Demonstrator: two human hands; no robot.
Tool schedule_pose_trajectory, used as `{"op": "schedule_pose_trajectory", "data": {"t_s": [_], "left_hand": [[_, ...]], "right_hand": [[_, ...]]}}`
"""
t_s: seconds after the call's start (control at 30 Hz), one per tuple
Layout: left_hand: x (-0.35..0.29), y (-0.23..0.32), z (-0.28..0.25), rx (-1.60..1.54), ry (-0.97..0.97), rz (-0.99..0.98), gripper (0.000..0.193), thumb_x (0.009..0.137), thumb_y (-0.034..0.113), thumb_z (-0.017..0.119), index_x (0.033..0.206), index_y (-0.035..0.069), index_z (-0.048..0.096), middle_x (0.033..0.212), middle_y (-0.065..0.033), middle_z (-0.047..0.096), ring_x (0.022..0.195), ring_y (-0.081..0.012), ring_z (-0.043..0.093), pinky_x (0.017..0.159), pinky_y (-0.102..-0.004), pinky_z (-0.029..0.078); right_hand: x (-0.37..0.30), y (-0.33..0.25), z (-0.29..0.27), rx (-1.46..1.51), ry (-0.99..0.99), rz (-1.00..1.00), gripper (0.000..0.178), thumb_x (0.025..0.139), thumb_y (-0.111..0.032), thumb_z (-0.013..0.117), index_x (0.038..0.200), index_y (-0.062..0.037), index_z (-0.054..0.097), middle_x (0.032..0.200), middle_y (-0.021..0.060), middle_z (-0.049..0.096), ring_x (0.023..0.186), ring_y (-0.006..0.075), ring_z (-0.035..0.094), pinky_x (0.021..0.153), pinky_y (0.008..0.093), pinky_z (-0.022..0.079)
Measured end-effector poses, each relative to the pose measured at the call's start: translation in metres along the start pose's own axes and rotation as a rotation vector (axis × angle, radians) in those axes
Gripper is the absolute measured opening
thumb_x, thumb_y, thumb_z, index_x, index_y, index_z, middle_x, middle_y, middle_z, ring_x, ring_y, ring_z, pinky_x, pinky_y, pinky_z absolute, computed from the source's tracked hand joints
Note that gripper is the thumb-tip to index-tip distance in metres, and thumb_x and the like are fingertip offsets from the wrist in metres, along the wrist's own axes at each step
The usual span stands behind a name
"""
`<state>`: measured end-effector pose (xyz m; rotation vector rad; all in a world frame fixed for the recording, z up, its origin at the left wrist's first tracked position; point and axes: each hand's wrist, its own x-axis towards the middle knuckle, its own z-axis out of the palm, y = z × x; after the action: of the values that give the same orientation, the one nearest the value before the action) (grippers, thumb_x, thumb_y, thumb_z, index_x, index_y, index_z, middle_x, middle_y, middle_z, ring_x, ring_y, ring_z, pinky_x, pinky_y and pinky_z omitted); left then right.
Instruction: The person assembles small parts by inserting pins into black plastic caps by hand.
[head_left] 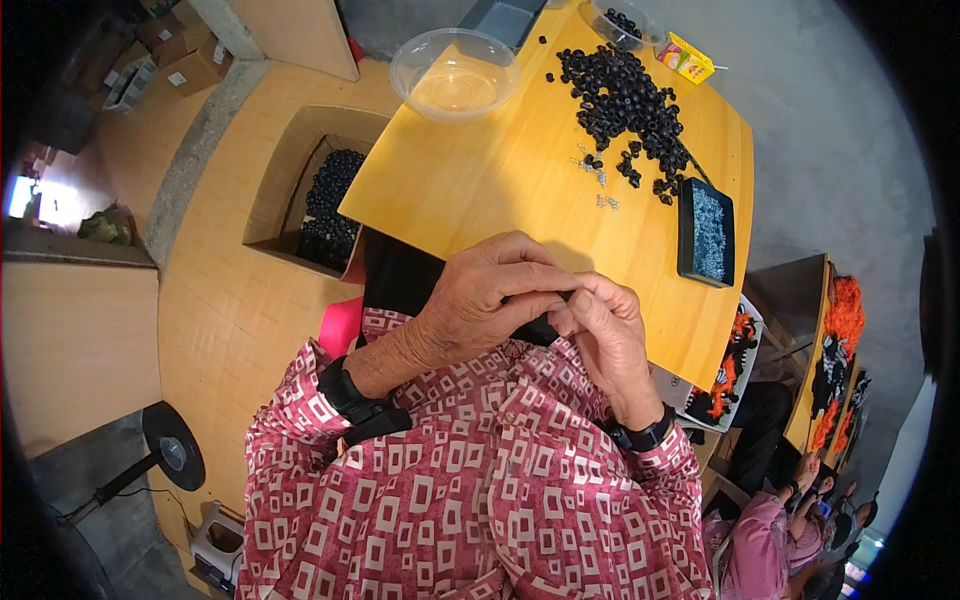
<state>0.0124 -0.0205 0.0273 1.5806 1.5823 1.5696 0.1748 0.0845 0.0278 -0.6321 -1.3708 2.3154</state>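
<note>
My left hand (pixel 500 285) and my right hand (pixel 605 325) meet fingertip to fingertip in front of my body, at the near edge of the table. Both are closed in a pinch. A small black piece (pixel 566 295) shows between the fingertips, mostly covered, so its exact shape is hidden. Beyond the hands lies a heap of small black knob-like plastic parts (pixel 625 105). A few small silvery metal pieces (pixel 603 180) are scattered beside the heap. To the right, a black tray (pixel 684 235) holds many small silvery metal pieces.
On the yellow wooden table (pixel 480 190) stand a clear round bowl (pixel 455 75), a smaller bowl with black parts (pixel 625 25) and a yellow box (pixel 685 58). A cardboard box (pixel 275 200) of dark parts sits at left. Other people (pixel 770 540) sit at lower right.
</note>
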Motion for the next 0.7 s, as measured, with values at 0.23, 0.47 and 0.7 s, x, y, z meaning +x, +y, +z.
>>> {"op": "schedule_pose_trajectory", "data": {"t_s": [0.23, 0.47, 0.7], "left_hand": [[-0.002, -0.007, 0.005, -0.012, 0.038, -0.004, 0.024, 0.077, 0.003, 0.074, 0.100, 0.004, 0.071, 0.088, -0.0092, 0.065, 0.081, -0.0215, 0.065, 0.070, -0.0299, 0.052], [-0.003, -0.008, 0.003, -0.331, 0.003, -0.277, 0.018, 0.085, 0.004, 0.069, 0.103, 0.001, 0.068, 0.091, -0.0044, 0.067, 0.085, -0.0114, 0.063, 0.076, -0.0257, 0.051], [-0.006, -0.018, 0.006, -0.634, -0.016, -0.563, 0.018, 0.089, 0.007, 0.067, 0.105, -0.001, 0.066, 0.095, -0.0038, 0.068, 0.089, -0.0092, 0.064, 0.078, -0.0207, 0.051]], "right_hand": [[0.009, -0.004, -0.006, 0.112, -0.065, 0.180, 0.022, 0.095, -0.021, 0.063, 0.089, 0.0004, 0.066, 0.076, 0.0058, 0.064, 0.067, 0.0110, 0.058, 0.065, 0.0228, 0.048], [0.003, -0.015, -0.002, -0.405, 0.018, 0.054, 0.021, 0.092, -0.020, 0.066, 0.092, 0.0003, 0.066, 0.079, 0.0068, 0.065, 0.071, 0.0130, 0.059, 0.066, 0.0255, 0.048], [0.010, -0.045, 0.009, -1.420, -0.087, -0.762, 0.032, 0.077, -0.003, 0.072, 0.108, 0.0032, 0.066, 0.089, 0.0164, 0.064, 0.079, 0.0306, 0.062, 0.071, 0.0365, 0.051]]}}
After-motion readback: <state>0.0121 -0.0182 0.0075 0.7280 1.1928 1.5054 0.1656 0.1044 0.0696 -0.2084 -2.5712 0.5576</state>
